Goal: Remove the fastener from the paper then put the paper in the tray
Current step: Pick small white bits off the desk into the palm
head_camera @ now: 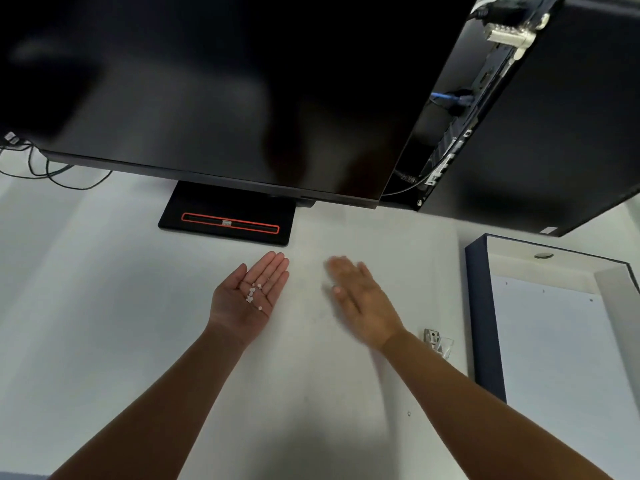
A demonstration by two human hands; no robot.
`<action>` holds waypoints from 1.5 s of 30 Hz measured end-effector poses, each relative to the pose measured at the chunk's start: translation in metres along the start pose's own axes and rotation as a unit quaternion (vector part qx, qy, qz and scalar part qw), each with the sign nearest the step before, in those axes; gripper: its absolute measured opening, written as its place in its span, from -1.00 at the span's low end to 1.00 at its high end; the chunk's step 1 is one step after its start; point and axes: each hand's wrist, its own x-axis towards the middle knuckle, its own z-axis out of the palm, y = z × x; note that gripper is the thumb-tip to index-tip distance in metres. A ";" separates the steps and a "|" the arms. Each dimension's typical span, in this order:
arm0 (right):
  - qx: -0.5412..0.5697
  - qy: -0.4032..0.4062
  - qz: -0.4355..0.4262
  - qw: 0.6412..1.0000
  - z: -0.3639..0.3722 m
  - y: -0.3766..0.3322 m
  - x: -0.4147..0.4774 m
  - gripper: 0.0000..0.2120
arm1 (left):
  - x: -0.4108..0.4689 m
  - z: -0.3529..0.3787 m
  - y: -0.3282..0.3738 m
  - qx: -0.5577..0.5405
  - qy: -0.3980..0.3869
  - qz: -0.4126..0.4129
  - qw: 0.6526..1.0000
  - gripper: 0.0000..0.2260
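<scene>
My left hand [249, 296] lies palm up over the white desk, fingers flat, with several small white paper dots [254, 293] resting in the palm. To its right, my right hand [360, 299] hovers palm down, flat and motion-blurred, holding nothing. A metal fastener clip [435, 341] lies on the desk just right of my right wrist. The tray [483, 323] is a dark-blue-walled box at the right edge. White paper [561, 358] with small holes along its top lies flat inside it.
A large dark monitor [225, 91] hangs over the far desk on a black base [228, 220] with a red outline. A black computer case [554, 116] with cables stands at the back right. Thin cables [52, 171] trail at the far left.
</scene>
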 end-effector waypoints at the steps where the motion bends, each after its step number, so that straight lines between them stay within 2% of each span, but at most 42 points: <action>1: 0.003 0.038 0.049 0.998 -0.002 0.001 -0.005 -0.38 | 0.000 0.001 -0.001 -0.001 -0.001 -0.003 1.000 -0.48; 4: -0.034 0.060 0.146 0.987 -0.004 0.001 -0.017 -0.38 | -0.001 0.003 -0.006 0.004 -0.006 -0.007 1.000 -0.45; 7: -0.082 0.022 0.145 0.986 0.002 -0.010 -0.028 -0.30 | -0.003 0.005 -0.010 0.017 -0.006 -0.012 1.000 -0.52; 10: -0.060 0.000 0.112 0.992 0.012 -0.019 -0.037 -0.21 | -0.006 0.008 -0.015 0.031 0.007 -0.011 0.999 -0.68; 13: 0.000 -0.003 0.096 0.995 0.015 -0.022 -0.049 -0.20 | -0.009 0.006 -0.018 0.042 0.012 -0.020 0.999 -0.63; 16: 0.029 0.051 0.144 0.988 0.011 -0.024 -0.071 -0.27 | -0.014 0.003 -0.019 0.044 0.011 -0.034 0.998 -0.54; 19: -0.014 0.088 0.204 0.975 0.009 -0.023 -0.095 -0.26 | -0.019 0.002 -0.019 0.051 0.007 -0.043 0.998 -0.53; 22: -0.075 0.054 0.230 0.969 0.014 -0.025 -0.107 -0.15 | -0.024 0.001 -0.018 0.059 0.008 -0.049 0.997 -0.52; 26: -0.114 0.011 0.188 0.975 0.022 -0.032 -0.105 -0.20 | -0.029 0.001 -0.019 0.063 0.010 -0.048 0.997 -0.53; 28: -0.090 -0.005 0.141 0.986 0.020 -0.032 -0.106 -0.16 | -0.032 0.001 -0.019 0.064 0.008 -0.047 0.997 -0.53; 31: -0.052 -0.009 0.122 0.991 0.012 -0.030 -0.115 -0.14 | -0.036 0.001 -0.017 0.073 0.007 -0.043 0.996 -0.52; 34: -0.124 -0.050 0.113 0.985 0.010 -0.033 -0.124 -0.03 | -0.040 0.000 -0.015 0.070 0.009 -0.045 0.997 -0.52; 37: -0.181 -0.057 0.115 0.975 0.014 -0.034 -0.123 0.03 | -0.043 -0.002 -0.014 0.068 0.011 -0.044 0.997 -0.53; 41: -0.178 -0.037 0.138 0.974 0.019 -0.033 -0.105 -0.05 | -0.045 -0.001 -0.014 0.064 0.020 -0.040 0.997 -0.58; 45: -0.159 -0.017 0.131 0.978 0.022 -0.032 -0.083 -0.29 | -0.046 -0.005 -0.015 0.062 0.021 -0.041 0.997 -0.58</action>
